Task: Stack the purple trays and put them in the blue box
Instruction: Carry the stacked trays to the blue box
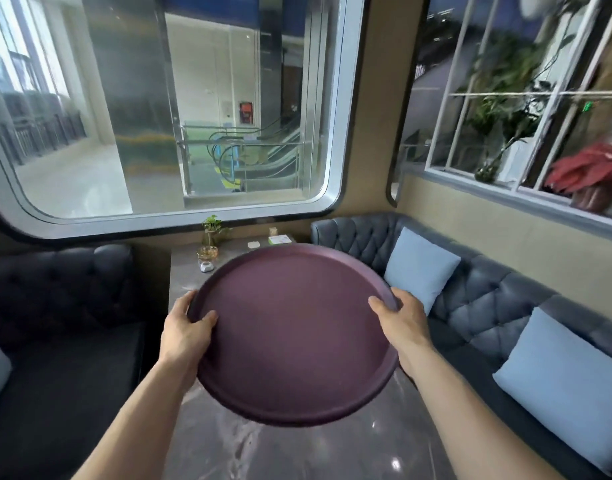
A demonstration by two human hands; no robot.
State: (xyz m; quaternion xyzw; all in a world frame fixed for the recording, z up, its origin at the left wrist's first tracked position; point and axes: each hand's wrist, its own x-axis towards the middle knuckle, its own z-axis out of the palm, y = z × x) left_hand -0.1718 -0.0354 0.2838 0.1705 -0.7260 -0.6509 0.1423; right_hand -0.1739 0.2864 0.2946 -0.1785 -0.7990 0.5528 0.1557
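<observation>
A round purple tray is held in the air above the grey marble table, tilted a little towards me. My left hand grips its left rim, thumb on top. My right hand grips the right rim the same way. The tray's edge looks doubled at the bottom, but I cannot tell whether more than one tray is in the grip. No blue box is in view.
At the table's far end stand a small plant, a glass ashtray, a white gadget and a green-white box. Dark tufted sofas flank the table; the right sofa carries light blue cushions. Windows lie behind.
</observation>
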